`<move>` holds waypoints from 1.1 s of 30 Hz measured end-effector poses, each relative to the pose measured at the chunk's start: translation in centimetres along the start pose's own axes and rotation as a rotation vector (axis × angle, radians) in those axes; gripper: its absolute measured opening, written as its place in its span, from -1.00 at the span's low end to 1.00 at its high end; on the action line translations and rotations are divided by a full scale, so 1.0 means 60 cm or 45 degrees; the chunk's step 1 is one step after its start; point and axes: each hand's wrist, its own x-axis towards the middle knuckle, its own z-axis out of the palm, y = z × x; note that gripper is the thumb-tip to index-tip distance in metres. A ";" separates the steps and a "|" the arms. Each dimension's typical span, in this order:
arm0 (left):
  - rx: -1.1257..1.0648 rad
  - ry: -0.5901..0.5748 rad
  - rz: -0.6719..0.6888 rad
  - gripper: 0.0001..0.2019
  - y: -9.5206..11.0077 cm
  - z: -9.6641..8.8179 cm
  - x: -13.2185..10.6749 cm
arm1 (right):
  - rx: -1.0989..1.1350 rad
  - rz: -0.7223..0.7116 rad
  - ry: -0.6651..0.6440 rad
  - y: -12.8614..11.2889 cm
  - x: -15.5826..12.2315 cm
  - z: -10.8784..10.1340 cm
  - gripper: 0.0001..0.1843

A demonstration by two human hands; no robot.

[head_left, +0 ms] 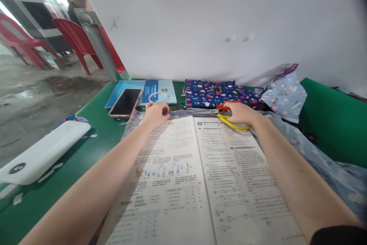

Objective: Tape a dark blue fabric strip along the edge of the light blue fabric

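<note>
An open printed book [200, 184] lies in front of me on pale patterned cloth [321, 157] over a green table [94, 122]. My left hand [156, 114] rests at the book's top left edge, fingers curled on the cloth there. My right hand [239, 113] is closed round scissors with yellow and orange handles [229, 122] at the book's top right; the blades point left along the cloth. A dark blue patterned cloth [212, 93] lies just beyond both hands.
A phone [125, 102] lies on a blue booklet [160, 91] with a roll of clear tape [158, 97]. A white power bank [43, 153] sits at the left edge. A white wall panel [218, 27] stands behind. Red chairs [74, 38] and a person are far left.
</note>
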 end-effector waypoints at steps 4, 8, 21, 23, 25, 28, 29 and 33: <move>0.000 0.007 0.003 -0.92 0.000 0.000 -0.001 | 0.040 0.008 0.014 -0.012 -0.001 -0.004 -0.53; 0.007 0.013 0.003 -0.91 0.002 -0.001 -0.003 | 0.050 -0.011 0.014 -0.015 -0.001 -0.002 -0.52; 0.008 -0.006 -0.017 -0.93 0.002 0.000 -0.002 | 0.036 -0.049 0.007 -0.005 0.003 0.007 -0.59; 0.010 -0.012 -0.019 -0.93 0.002 -0.001 -0.002 | 0.042 -0.036 -0.004 -0.005 0.002 0.006 -0.57; 0.011 -0.013 -0.012 -0.93 0.002 -0.001 -0.002 | 0.061 -0.015 -0.014 -0.005 0.000 0.004 -0.54; 0.015 -0.002 -0.003 -0.91 0.002 -0.001 -0.003 | 0.105 -0.002 -0.036 -0.004 -0.001 0.004 -0.51; 0.017 0.004 -0.002 -0.89 0.002 -0.001 -0.003 | 0.120 0.000 -0.041 -0.004 -0.002 0.004 -0.52; 0.020 0.020 0.007 -0.88 0.002 -0.002 -0.003 | 0.141 0.006 -0.041 -0.004 -0.002 0.005 -0.51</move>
